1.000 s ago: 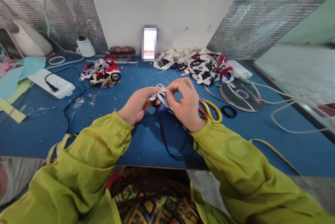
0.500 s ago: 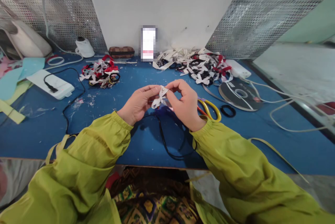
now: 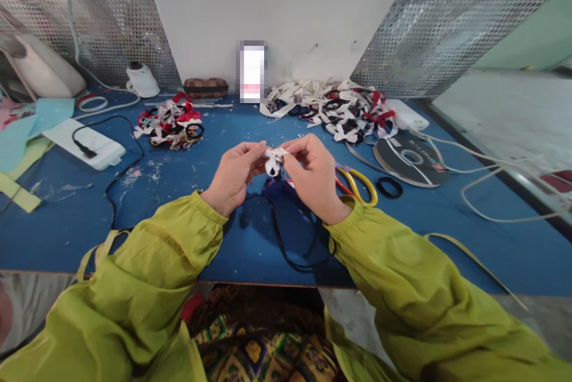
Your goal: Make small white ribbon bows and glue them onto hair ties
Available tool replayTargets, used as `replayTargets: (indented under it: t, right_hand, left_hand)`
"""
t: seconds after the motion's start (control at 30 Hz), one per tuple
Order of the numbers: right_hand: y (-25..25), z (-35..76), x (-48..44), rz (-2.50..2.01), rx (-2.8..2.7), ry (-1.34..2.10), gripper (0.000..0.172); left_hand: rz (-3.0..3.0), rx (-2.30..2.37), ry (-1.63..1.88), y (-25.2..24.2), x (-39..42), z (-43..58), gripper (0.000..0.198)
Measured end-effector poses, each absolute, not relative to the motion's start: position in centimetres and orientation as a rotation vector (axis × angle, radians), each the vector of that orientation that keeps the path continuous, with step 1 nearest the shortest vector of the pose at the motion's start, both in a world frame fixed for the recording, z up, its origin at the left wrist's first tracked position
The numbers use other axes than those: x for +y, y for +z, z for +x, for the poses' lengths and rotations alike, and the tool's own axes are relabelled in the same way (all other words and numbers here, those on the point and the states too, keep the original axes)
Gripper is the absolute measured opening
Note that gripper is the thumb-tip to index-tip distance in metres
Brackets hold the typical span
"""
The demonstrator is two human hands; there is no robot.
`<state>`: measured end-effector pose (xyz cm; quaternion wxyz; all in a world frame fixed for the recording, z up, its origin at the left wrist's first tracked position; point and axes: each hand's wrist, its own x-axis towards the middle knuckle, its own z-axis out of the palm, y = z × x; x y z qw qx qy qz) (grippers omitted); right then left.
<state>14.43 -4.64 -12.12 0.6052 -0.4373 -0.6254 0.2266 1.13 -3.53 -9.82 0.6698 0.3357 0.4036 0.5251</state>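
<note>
Both my hands meet above the middle of the blue table (image 3: 67, 233). My left hand (image 3: 233, 174) and my right hand (image 3: 315, 178) each pinch one side of a small white ribbon bow (image 3: 273, 160) with a dark spot at its centre, which looks tied onto a black hair tie. The fingers of both hands are closed on it. Under my hands a black cable (image 3: 286, 245) loops on the table. Yellow-handled scissors (image 3: 357, 182) lie just right of my right hand.
A pile of finished bows on hair ties (image 3: 170, 123) lies at the back left, and a larger pile (image 3: 339, 108) lies at the back right. A ribbon spool (image 3: 409, 158), a loose black hair tie (image 3: 389, 188), a white power strip (image 3: 84, 142) and white cords (image 3: 491, 191) lie around.
The bow's loose white tails have been drawn in, so it now looks smaller and tighter between my fingertips. My hands have stayed in nearly the same place.
</note>
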Motion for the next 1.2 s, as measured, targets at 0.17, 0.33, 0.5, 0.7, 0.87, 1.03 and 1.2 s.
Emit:
replayTargets:
  t: [0.17, 0.33, 0.5, 0.7, 0.87, 1.03, 1.2]
  right_hand:
    - [-12.2, 14.1, -4.7, -0.999, -1.36, 0.622, 0.013]
    - [-12.0, 14.1, -4.5, -0.957, -1.257, 0.912, 0.009]
    - [-11.5, 14.0, -4.8, -0.919, -1.315, 1.059, 0.016]
    - [-11.8, 14.2, -4.7, -1.048, -1.345, 0.925, 0.018]
    - [-11.8, 14.4, -4.5, -1.062, -1.254, 0.877, 0.016]
    - [-11.7, 14.8, -4.1, -1.049, -1.192, 0.772, 0.013]
    - [-11.8, 14.9, -3.8, -1.059, -1.2, 0.725, 0.014]
  left_hand:
    - [0.789, 0.903, 1.202, -10.0, -3.6, 1.3, 0.028]
    - [0.884, 0.957, 1.238, -9.9, -3.5, 1.2, 0.025]
    - [1.107, 1.054, 1.297, -9.5, -3.8, 1.0, 0.019]
    - [1.175, 1.047, 1.279, -9.7, -3.9, 1.2, 0.018]
    - [1.146, 1.063, 1.318, -9.6, -3.9, 1.0, 0.016]
    - [1.204, 0.952, 1.109, -9.3, -3.9, 0.5, 0.031]
    - [1.219, 0.853, 0.963, -9.1, -4.1, 0.4, 0.026]
